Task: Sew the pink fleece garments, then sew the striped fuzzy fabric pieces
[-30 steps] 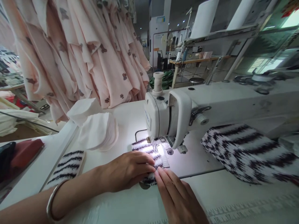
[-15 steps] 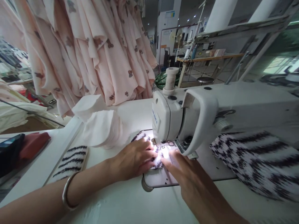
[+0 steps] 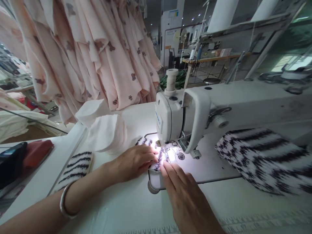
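Observation:
A small piece of fuzzy black-and-white striped fabric (image 3: 143, 141) lies under the needle area of the white sewing machine (image 3: 165, 120), lit by its lamp. My left hand (image 3: 133, 162), with a bangle on its wrist, presses the fabric from the left, fingers together and curled over it. My right hand (image 3: 184, 191) grips the near right edge with its fingertips, its thumb hidden. The two hands' fingertips are close together beside the presser foot. Glare hides the needle and the exact seam.
Stacks of white fabric pieces (image 3: 107, 131) and a striped piece (image 3: 76, 165) lie to the left. A larger heap of striped fabric (image 3: 265, 156) rests right, under the machine arm. Pink printed cloth (image 3: 117, 61) hangs behind. A ruler marking (image 3: 253, 222) runs along the front.
My right hand has shifted left and nearer to me, its fingers drawing together at the fabric's edge. My left hand has moved slightly left. The view has shifted a little.

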A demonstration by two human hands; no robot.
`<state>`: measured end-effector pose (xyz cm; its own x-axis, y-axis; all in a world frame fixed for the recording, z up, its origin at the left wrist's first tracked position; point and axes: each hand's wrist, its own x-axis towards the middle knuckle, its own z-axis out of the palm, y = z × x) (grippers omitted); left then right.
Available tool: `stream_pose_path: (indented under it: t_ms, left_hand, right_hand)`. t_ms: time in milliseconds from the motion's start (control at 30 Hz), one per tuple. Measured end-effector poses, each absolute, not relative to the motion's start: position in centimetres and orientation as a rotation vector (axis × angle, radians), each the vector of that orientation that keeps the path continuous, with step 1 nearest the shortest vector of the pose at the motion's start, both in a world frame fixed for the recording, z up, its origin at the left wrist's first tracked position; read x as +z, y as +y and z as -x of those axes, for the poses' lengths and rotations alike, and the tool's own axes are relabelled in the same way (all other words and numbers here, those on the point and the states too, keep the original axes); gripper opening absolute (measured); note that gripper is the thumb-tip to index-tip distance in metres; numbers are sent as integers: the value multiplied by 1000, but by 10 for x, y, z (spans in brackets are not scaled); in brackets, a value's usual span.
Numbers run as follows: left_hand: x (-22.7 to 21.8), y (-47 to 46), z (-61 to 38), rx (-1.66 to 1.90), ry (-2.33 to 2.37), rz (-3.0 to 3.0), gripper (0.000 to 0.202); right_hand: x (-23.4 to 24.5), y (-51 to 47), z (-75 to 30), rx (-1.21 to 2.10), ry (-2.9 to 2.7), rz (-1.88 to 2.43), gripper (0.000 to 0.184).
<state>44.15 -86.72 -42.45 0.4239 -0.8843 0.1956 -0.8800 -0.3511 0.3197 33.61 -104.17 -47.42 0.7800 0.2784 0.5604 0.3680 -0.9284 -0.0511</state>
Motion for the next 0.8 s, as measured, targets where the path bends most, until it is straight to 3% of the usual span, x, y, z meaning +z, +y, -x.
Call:
stream_pose_path:
  t_ms: [400, 500, 800]
  left_hand:
    - [-442, -887, -413, 192, -1230, -2435, 18]
    - [-437, -890, -415, 215, -1216, -2444, 14]
    - [-425, -859, -430, -97, -1452, -2274, 22]
  right_hand:
    - [-468, -1082, -360, -635, -756, 2719, 52]
    - [-462, -1072, -357, -759, -730, 2729, 50]
    - [-481, -1051, -336, -810, -542, 2785, 61]
